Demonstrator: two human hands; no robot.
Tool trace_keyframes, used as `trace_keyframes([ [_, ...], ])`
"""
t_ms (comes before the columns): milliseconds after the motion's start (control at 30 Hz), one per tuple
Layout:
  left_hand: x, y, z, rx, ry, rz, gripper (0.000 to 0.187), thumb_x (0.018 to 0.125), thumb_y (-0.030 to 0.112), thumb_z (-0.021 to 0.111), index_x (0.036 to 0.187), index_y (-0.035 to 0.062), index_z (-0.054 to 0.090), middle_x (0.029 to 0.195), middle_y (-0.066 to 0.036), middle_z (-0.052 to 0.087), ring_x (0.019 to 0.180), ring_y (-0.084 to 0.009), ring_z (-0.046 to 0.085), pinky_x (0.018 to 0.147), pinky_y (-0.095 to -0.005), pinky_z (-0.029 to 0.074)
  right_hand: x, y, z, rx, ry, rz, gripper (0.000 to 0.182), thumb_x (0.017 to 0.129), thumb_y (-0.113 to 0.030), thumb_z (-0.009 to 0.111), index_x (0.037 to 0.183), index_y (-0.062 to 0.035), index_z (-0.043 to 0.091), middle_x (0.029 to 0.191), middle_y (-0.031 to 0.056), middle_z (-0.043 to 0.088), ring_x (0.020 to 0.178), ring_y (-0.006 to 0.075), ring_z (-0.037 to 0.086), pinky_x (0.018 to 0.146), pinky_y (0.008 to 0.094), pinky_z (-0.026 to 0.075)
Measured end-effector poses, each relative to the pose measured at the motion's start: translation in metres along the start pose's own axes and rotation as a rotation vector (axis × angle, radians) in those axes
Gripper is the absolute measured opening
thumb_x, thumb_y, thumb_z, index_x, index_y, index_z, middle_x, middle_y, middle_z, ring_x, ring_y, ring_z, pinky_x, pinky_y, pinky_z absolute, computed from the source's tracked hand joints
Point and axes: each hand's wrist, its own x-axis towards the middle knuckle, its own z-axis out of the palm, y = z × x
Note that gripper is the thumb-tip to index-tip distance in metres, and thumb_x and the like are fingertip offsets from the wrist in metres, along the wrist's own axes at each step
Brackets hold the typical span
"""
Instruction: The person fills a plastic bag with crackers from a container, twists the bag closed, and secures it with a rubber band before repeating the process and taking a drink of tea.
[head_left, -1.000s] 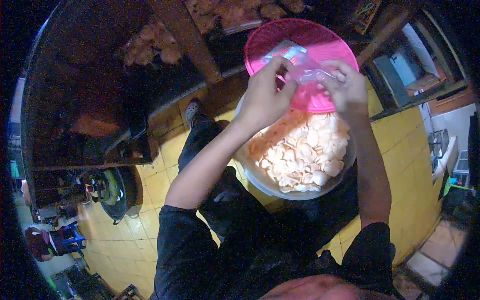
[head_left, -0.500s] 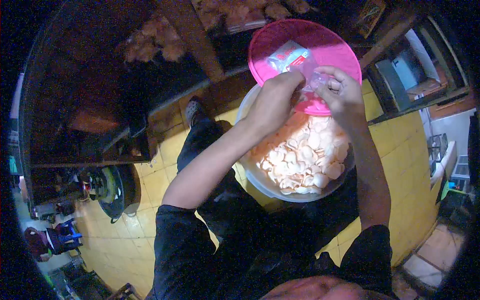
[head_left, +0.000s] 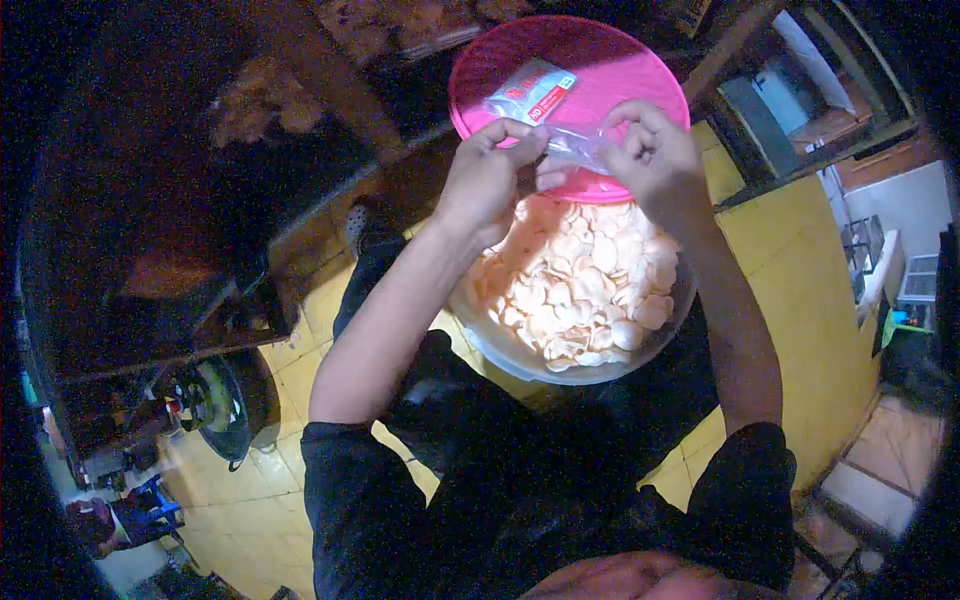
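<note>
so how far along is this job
Seems early. Done: pale chips are in the tub, and a printed packet lies on the pink tray. In hand: the left hand and right hand hold a clear bag, no chips visible inside. To do: probably filling it, as the tub holds plenty.

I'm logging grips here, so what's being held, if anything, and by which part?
Clear plastic, probably a bag: the left hand pinches its left end, the right hand its right end.
</note>
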Motion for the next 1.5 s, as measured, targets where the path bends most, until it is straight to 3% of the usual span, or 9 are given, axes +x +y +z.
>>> trace_keyframes([
  [167, -0.001, 0.003, 0.001, -0.324, -0.135, -0.09, 0.007, 0.096, 0.008, 0.054, 0.104, 0.0067, 0.055, 0.093, -0.008, 0.064, 0.09, -0.0199, 0.066, 0.073, -0.0289, 0.054, -0.008, 0.01, -0.004, -0.149, -0.005, -0.088, 0.021, 0.08, -0.01, 0.064, 0.1, -0.0052, 0.059, 0.055, 0.0076, 0.052, 0.05, 0.0204, 0.056, 0.049, 0.0362, 0.044],
  [267, -0.002, 0.016, -0.003, 0.276, -0.216, 0.215, 0.02, 0.085, -0.005, 0.056, 0.102, 0.0054, 0.051, 0.087, -0.003, 0.059, 0.08, -0.0144, 0.058, 0.073, -0.0259, 0.048, -0.012, 0.016, -0.021, -0.178, -0.064, 0.159, 0.026, 0.083, -0.023, 0.066, 0.102, -0.0053, 0.06, 0.057, 0.0093, 0.055, 0.051, 0.0239, 0.057, 0.053, 0.0402, 0.047],
  [333, 0.001, 0.018, -0.012, 0.611, -0.147, 0.469, 0.019, 0.083, -0.006, 0.056, 0.098, 0.005, 0.052, 0.082, -0.003, 0.056, 0.075, -0.0123, 0.057, 0.069, -0.0256, 0.047, -0.023, 0.039, -0.031, -0.164, -0.786, 0.241, 0.045, 0.083, -0.025, 0.071, 0.12, -0.0028, 0.058, 0.091, 0.0137, 0.065, 0.085, 0.0181, 0.063, 0.077, 0.0341, 0.051],
  [533, 0.003, 0.018, -0.019, 0.966, -0.127, 0.772, 0.014, 0.076, -0.009, 0.053, 0.073, -0.0012, 0.064, 0.087, -0.01, 0.063, 0.08, -0.0201, 0.063, 0.071, -0.0295, 0.049, -0.108, 0.013, -0.033, -1.091, -0.821, -0.071, 0.083, 0.071, -0.041, 0.08, 0.141, -0.0116, 0.045, 0.147, 0.0236, 0.036, 0.121, 0.0399, 0.053, 0.101, 0.0485, 0.045],
  [800, 0.0, -0.008, -0.004, 1.053, -0.164, 0.524, 0.019, 0.082, -0.009, 0.046, 0.086, -0.0038, 0.064, 0.082, -0.008, 0.063, 0.064, -0.0123, 0.061, 0.057, -0.0261, 0.051, -0.123, 0.045, -0.028, -0.551, -1.002, 0.25, 0.068, 0.07, -0.025, 0.082, 0.13, -0.0097, 0.053, 0.123, 0.0183, 0.052, 0.107, 0.0398, 0.059, 0.095, 0.0469, 0.049],
  [1100, -0.007, -0.021, 0.007, 1.106, -0.165, 0.319, 0.024, 0.086, 0.0, 0.055, 0.108, -0.0026, 0.064, 0.081, -0.01, 0.067, 0.069, -0.0156, 0.067, 0.063, -0.029, 0.055, -0.093, 0.038, -0.028, -0.56, -0.81, -0.05, 0.047, 0.075, -0.014, 0.073, 0.119, -0.0018, 0.06, 0.113, 0.0185, 0.06, 0.098, 0.0339, 0.062, 0.094, 0.0394, 0.049],
  [1167, -0.014, -0.013, 0.019, 1.226, -0.166, 0.309, 0.028, 0.085, 0.0, 0.057, 0.112, -0.0032, 0.062, 0.089, -0.013, 0.069, 0.073, -0.0179, 0.069, 0.066, -0.0305, 0.056, -0.086, 0.03, -0.034, -0.293, -0.324, -0.158, 0.035, 0.08, -0.014, 0.07, 0.111, 0.0001, 0.061, 0.109, 0.0167, 0.062, 0.098, 0.0316, 0.063, 0.091, 0.0391, 0.051],
  [1333, -0.007, -0.04, 0.016, 1.008, -0.262, 0.327, 0.042, 0.083, 0.0, 0.061, 0.124, -0.001, 0.058, 0.111, -0.015, 0.066, 0.09, -0.0178, 0.068, 0.079, -0.0319, 0.056, -0.056, -0.004, -0.039, 0.399, -0.239, 0.558, 0.033, 0.088, -0.024, 0.068, 0.108, 0.0007, 0.058, 0.095, 0.0148, 0.066, 0.087, 0.0192, 0.067, 0.073, 0.0334, 0.057],
  [1500, -0.019, -0.038, 0.027, 0.679, -0.347, 0.249, 0.053, 0.081, 0.012, 0.071, 0.13, -0.0012, 0.054, 0.122, -0.017, 0.059, 0.101, -0.0213, 0.063, 0.085, -0.0328, 0.052, -0.049, 0.017, -0.022, 0.281, -0.188, 0.424, 0.032, 0.088, -0.028, 0.068, 0.101, 0.0005, 0.063, 0.091, 0.0126, 0.069, 0.081, 0.0196, 0.068, 0.07, 0.0337, 0.056],
])
